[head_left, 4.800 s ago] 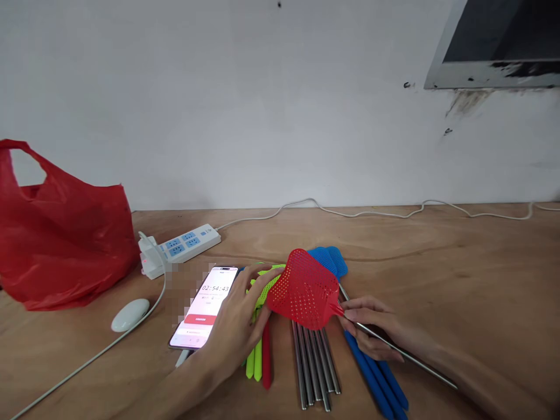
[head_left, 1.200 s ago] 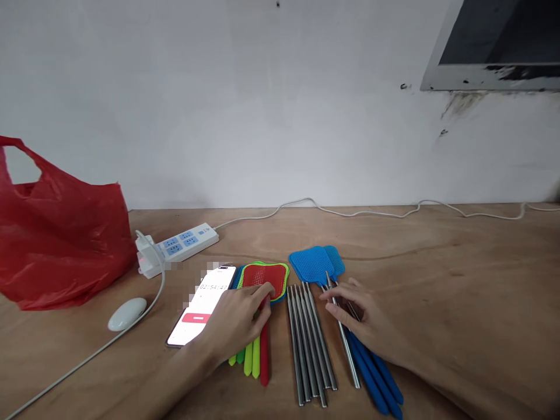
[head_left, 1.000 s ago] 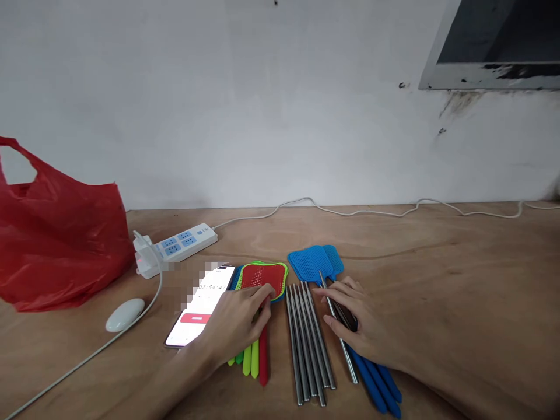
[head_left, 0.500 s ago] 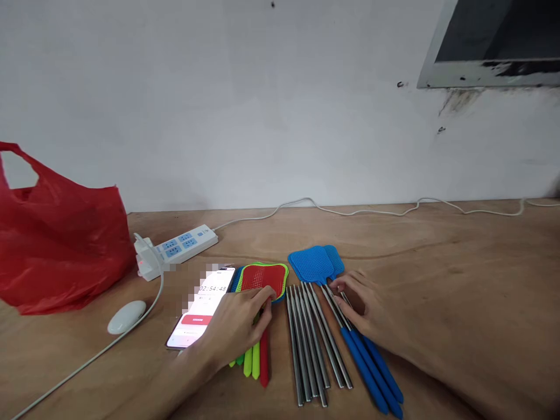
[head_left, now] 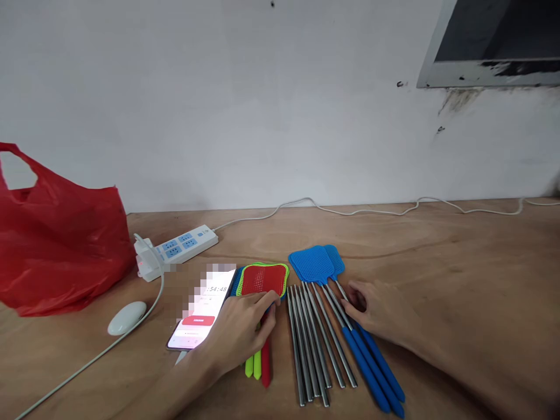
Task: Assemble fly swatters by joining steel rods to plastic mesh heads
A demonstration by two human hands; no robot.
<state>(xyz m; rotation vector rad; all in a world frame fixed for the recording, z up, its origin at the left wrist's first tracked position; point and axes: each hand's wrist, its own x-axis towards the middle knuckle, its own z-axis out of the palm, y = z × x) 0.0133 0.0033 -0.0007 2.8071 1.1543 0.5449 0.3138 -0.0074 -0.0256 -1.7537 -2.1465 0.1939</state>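
My left hand (head_left: 245, 324) is closed at the lower right corner of a stack of fly swatters, its fingertips on the edge of the red fly swatter (head_left: 263, 279) on top. Lime-green and blue swatter heads show beneath it, with red and lime handles below my hand. My right hand (head_left: 370, 303) is half curled, thumb and index finger apart, just right of the shafts of several blue fly swatters (head_left: 311, 263). Its thumb tip is at the shafts; whether it touches them I cannot tell. Between the two groups lie several metal rods (head_left: 308, 344), side by side.
A lit phone (head_left: 203, 315) lies left of my left hand, partly blurred out. Further left are a white power strip (head_left: 203, 233), a white mouse-shaped object (head_left: 126, 318), a white cable (head_left: 83, 364) and a red plastic bag (head_left: 65, 245). Behind the wooden table (head_left: 459, 251) stands a wall.
My right hand has drawn back to the right from the blue swatter shafts, its fingers opening. My left hand has shifted slightly right. The lower ends of some rods lie slightly further right.
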